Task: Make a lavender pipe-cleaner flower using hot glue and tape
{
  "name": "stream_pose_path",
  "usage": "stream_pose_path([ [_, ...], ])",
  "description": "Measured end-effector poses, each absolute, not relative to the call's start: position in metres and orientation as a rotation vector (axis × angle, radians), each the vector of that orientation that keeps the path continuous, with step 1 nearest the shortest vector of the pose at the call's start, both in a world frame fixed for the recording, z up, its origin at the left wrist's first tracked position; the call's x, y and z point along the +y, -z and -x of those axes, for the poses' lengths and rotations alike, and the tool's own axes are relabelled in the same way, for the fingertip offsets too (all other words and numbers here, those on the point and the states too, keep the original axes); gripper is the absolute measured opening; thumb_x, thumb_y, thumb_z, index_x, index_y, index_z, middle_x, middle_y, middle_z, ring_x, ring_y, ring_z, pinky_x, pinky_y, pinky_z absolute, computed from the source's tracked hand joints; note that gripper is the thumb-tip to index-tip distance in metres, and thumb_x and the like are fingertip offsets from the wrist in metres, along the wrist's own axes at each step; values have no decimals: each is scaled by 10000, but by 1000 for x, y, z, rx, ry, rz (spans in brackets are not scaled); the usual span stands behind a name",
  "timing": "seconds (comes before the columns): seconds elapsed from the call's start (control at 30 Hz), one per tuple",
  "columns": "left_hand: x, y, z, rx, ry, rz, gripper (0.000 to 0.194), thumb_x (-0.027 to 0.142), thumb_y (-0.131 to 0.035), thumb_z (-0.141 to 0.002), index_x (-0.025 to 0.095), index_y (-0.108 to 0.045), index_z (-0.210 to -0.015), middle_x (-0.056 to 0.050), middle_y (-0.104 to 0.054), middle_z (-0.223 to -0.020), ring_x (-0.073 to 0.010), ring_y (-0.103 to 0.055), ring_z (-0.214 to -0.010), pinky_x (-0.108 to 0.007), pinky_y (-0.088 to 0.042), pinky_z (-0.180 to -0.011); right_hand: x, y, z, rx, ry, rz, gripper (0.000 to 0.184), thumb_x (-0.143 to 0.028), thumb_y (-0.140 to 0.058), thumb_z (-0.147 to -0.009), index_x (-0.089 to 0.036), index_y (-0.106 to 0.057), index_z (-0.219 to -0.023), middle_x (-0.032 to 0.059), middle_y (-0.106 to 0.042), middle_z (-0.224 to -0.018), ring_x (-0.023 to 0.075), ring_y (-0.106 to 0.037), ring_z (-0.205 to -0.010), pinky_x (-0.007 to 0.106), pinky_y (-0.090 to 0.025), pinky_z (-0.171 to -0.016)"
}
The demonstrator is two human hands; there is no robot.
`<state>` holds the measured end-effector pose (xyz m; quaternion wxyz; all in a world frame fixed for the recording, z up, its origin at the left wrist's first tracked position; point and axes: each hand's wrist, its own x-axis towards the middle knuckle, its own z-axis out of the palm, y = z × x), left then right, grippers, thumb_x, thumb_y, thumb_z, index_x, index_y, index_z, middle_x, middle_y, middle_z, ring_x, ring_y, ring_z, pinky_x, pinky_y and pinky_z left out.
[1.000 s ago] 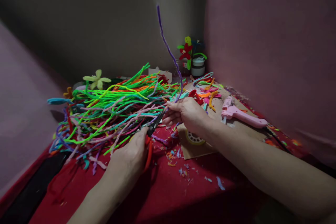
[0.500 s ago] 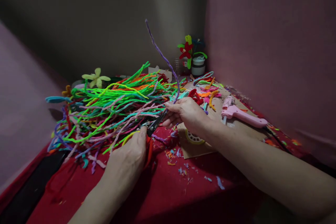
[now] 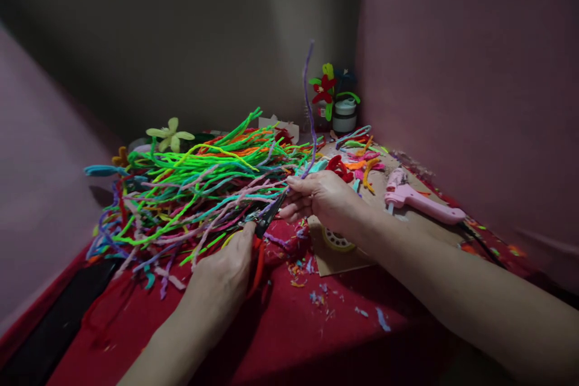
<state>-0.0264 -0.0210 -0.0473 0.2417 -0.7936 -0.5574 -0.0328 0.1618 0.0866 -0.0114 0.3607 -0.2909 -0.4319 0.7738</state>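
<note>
Back corner of desk (image 3: 289, 329), red-covered: a pale jar (image 3: 345, 116) with lid on and a dark band round it; contents hidden. Just left of it, a clear container (image 3: 322, 113), dim. A red flower (image 3: 324, 90) shows above; cannot tell whether its stem stands inside.

Left hand (image 3: 226, 271) clamped round the handles of the scissors (image 3: 270, 217), knuckles up, forearm coming from the lower edge. Blades point forward and right, tips close under the other hand; cannot tell if they are apart. Right hand (image 3: 332, 196) reaches in from the right, thumb and forefinger together on a purple pipe cleaner (image 3: 309, 105), remaining fingers loosely curled. The pipe cleaner rises from the pinch, nearly upright, slightly bowed. Left of it, a large heap of mixed pipe cleaners (image 3: 194, 175), green on top. Pink glue gun (image 3: 423, 202) lies right, on cardboard (image 3: 325, 262).

Against half a second ago: the purple tip leaned well left, now stands swung right. Both hands hold nearly the same pose.
</note>
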Motion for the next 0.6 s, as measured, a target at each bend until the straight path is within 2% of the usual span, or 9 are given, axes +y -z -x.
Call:
stream_pose_path([
  [0.13, -21, 50, 24, -1502, 250, 2247, 414, 79, -349, -805, 65, -393, -1216, -142, -690, -909, -195, -682, -621, -260, -527, -484, 83, 8, -161, -1093, -1984, 749, 292, -128, -456, -884, -84, -582, -624, 80, -647, -538, 140, -635, -466, 228, -525, -473],
  [0.23, -20, 53, 23, -1460, 323, 2268, 378, 88, -375, -806, 74, -402, -1183, -161, -688, -943, -211, -690, -650, -270, -535, -502, 80, 7, -160, -1132, -2012, 704, 300, -129, -444, -891, -81, -597, -637, 81, -657, -554, 127, -623, -454, 231, -529, -498],
  [0.47, -18, 48, 24, -1510, 303, 2106, 445, 43, -338, -789, 48, -367, -1233, -224, -650, -1080, -248, -690, -836, -293, -549, -563, 78, 6, -161, -1099, -1917, 717, 314, -128, -463, -882, -72, -604, -607, 105, -678, -612, 144, -647, -501, 268, -551, -542],
  [0.6, -22, 43, 21, -1468, 211, 2047, 415, 56, -322, -808, 35, -405, -1214, -212, -655, -1076, -242, -690, -823, -280, -540, -525, 78, 5, -161, -1116, -1844, 757, 312, -149, -491, -873, -78, -602, -591, 105, -671, -595, 136, -626, -465, 283, -557, -547],
])
